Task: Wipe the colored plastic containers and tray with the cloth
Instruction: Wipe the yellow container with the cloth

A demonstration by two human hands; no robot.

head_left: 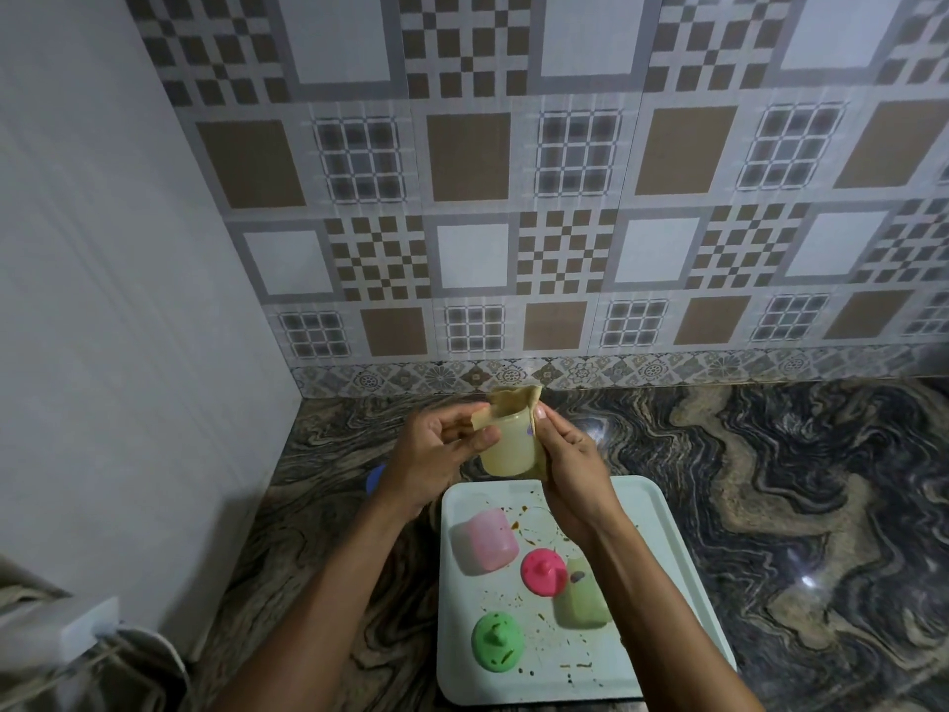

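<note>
My left hand (436, 457) grips a pale yellow container (508, 447), held up above the far end of the tray. My right hand (575, 465) presses a tan cloth (513, 400) against the container's right side and rim. Below lies the pale tray (662, 526), speckled with brown stains. On it lie a pink container (488, 539) on its side, a pink lid (543, 570), a green container (580, 596) partly hidden by my right forearm, and a green lid (497, 642).
The tray rests on a dark marbled stone counter (770, 480) that ends at a tiled wall (513, 197) behind and a plain wall on the left. A small blue object (375, 477) peeks out behind my left wrist. A white box with cables (77, 634) sits lower left.
</note>
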